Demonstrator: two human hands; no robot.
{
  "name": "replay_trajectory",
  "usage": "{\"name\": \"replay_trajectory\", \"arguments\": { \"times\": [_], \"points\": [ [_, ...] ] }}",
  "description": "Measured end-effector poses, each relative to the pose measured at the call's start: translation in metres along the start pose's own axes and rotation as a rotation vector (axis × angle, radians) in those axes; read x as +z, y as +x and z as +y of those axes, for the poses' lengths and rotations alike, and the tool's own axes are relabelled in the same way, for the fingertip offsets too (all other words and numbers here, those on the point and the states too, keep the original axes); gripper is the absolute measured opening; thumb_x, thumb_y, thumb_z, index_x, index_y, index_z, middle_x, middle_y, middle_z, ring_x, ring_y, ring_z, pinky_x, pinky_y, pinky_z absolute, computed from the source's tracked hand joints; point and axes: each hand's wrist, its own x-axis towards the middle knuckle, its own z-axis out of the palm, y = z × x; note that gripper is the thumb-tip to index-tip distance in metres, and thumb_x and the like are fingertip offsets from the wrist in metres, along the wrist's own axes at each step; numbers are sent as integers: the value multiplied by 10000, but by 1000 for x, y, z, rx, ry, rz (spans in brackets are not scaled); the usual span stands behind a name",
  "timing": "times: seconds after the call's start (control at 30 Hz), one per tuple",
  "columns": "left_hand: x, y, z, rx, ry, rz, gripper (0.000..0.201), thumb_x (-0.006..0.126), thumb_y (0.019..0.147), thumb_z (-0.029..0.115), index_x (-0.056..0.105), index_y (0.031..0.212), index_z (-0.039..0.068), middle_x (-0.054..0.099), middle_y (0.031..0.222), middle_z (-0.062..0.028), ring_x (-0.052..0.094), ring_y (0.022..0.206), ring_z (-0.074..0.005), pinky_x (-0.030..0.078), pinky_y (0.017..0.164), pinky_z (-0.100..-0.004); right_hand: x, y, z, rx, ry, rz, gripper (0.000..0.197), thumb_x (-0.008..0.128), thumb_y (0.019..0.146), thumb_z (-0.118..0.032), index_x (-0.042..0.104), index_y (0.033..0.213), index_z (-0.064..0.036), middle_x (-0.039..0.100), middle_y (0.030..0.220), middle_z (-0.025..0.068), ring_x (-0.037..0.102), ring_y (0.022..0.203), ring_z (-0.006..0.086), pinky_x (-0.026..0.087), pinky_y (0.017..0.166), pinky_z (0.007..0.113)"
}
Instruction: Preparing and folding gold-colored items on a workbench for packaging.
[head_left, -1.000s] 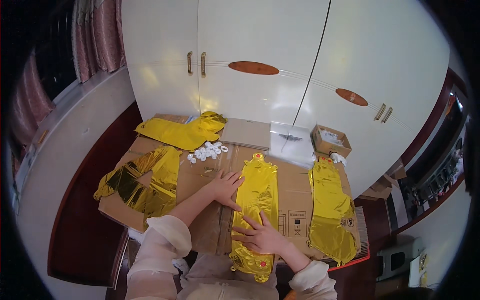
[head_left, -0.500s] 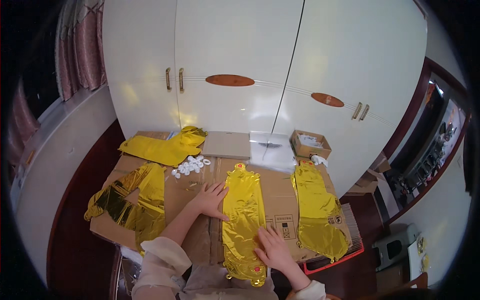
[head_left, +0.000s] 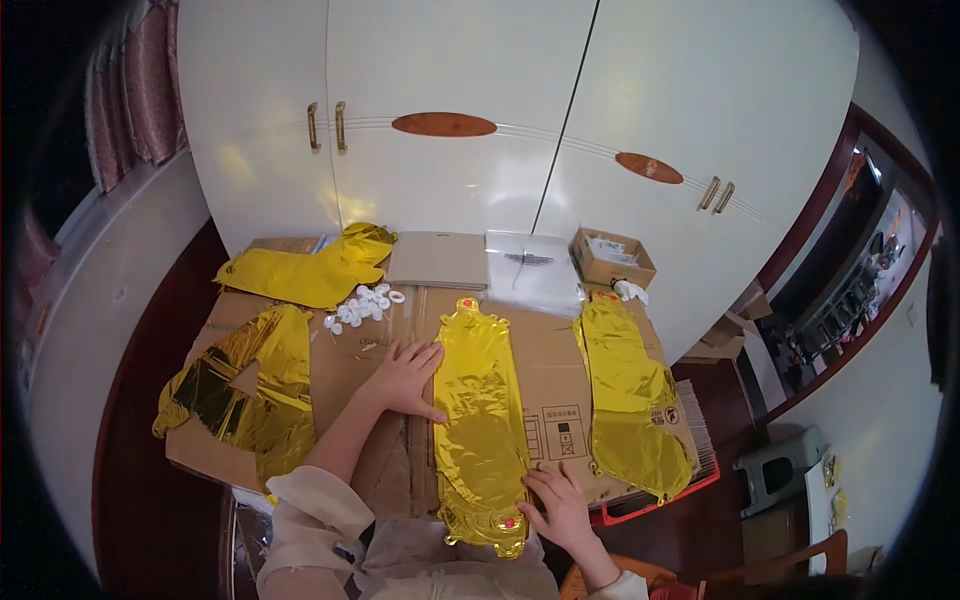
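A flat gold foil balloon (head_left: 480,400) with red gem-like spots at both ends lies lengthwise on the cardboard table top in front of me. My left hand (head_left: 404,379) rests flat along its left edge, fingers spread, the thumb and fingertips touching the foil. At its lower right edge my right hand (head_left: 557,508) lies with the fingers apart, fingertips on or just beside the foil. Neither hand grips anything. More flat gold foil balloons lie around: one (head_left: 250,390) at left, one (head_left: 312,275) at the far left, and one (head_left: 635,400) at right.
Behind the balloons lie white plastic rings (head_left: 362,306), a grey-brown flat board (head_left: 437,260) and a clear plastic bag stack (head_left: 530,275). A small cardboard box (head_left: 612,258) holds white packets. White cabinet doors (head_left: 440,60) stand behind; a wooden chair (head_left: 790,565) is at lower right.
The view has tilted and shifted slightly, so the table sits a little higher and further left. My right hand has slid outward off the foil's middle to its edge; the left stays put.
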Motion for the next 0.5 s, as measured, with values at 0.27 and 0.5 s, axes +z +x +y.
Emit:
{"name": "replay_trajectory", "arguments": {
  "times": [0.27,0.5],
  "points": [
    [-5,0,2,5,-1,-20,1209,555,623,856,251,1490,70,213,1561,-144,159,1451,-309,93,1139,-599,1,0,3,22,22,-45,458,681,842,-281,525,1206,-51,608,1176,104,514,1224,269,297,1103,500],
    [-4,0,1,11,5,-20,1218,546,621,864,246,1492,68,207,1563,-148,152,1453,-310,91,1136,-603,-2,2,2,5,19,-53,494,717,809,-254,516,1206,-39,595,1165,125,525,1198,317,330,1073,529]
  ]
}}
